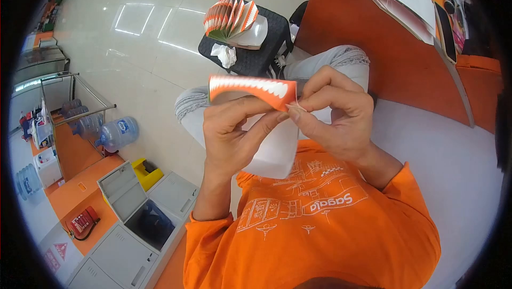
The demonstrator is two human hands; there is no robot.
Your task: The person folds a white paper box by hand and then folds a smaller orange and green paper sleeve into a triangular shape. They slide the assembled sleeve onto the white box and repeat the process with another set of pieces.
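Note:
My left hand (234, 131) grips a white paper bag with an orange, white-toothed top band (250, 87), holding it up in front of my chest. My right hand (336, 113) pinches the right corner of that band, fingertips touching those of the left hand. The bag's white body (277, 153) hangs below my left hand. On a black stool (256, 57) beyond my knees stands a fanned stack of the same orange and white bags (230, 18), beside a crumpled white tissue (224, 54).
An orange and white counter (394, 49) runs along my right, with paper sheets on top. Water bottles (114, 133) lie by a metal rack at left. Grey cabinets, one with its lid raised (136, 211), and a red fire extinguisher (81, 222) are at lower left.

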